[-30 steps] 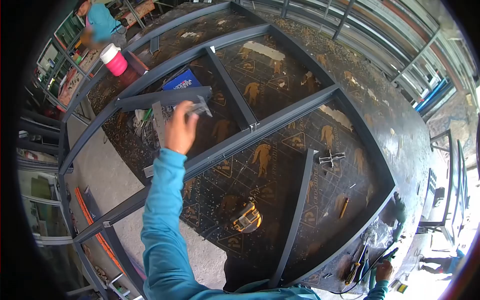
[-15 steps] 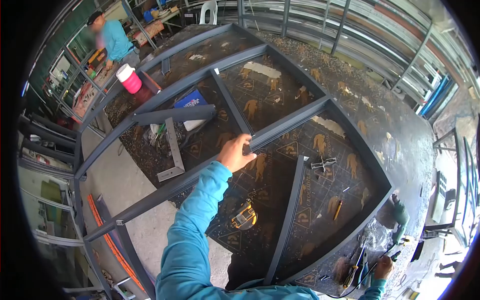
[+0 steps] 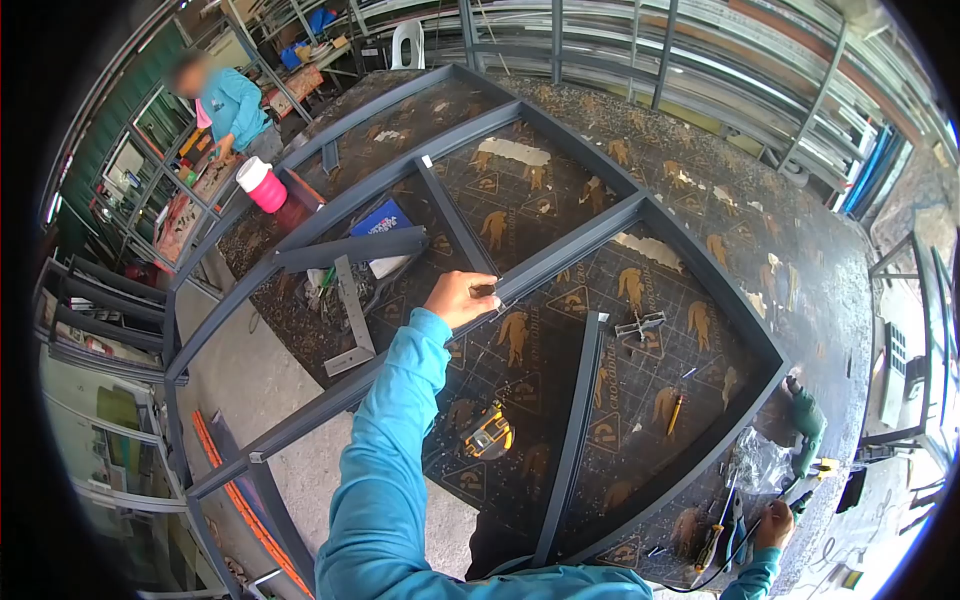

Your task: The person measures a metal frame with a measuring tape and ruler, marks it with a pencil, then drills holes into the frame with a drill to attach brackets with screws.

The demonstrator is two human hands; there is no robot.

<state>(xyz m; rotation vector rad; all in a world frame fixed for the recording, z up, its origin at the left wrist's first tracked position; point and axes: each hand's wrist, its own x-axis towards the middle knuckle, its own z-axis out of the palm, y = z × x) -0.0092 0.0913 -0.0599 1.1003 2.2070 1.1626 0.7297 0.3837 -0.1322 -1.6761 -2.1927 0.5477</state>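
My left hand (image 3: 462, 299) grips a long dark grey metal bar (image 3: 570, 254) of a large frame, near where a shorter crossbar (image 3: 455, 215) meets it. Its thumb and fingers are closed at the bar's edge. Low at the right, my right hand (image 3: 774, 526) is curled near the lower end of a green power drill (image 3: 808, 425) and its black cord (image 3: 738, 552). What its fingers hold is hidden. Beside it lie a yellow-handled screwdriver (image 3: 711, 545) and blue-handled pliers (image 3: 739, 525). A loose-ended bar (image 3: 572, 440) stands between the hands.
A yellow tape measure (image 3: 488, 436), a pencil (image 3: 675, 414) and a small metal fitting (image 3: 640, 326) lie on the dark tabletop (image 3: 530, 370). A metal square (image 3: 352, 310) lies left of my arm. Far left, another person (image 3: 235, 105) stands near a pink-and-white jug (image 3: 262, 185).
My left hand has closed its thumb and fingers at the bar, where they were spread before. My right hand stays by the drill cord. The view has tilted slightly.
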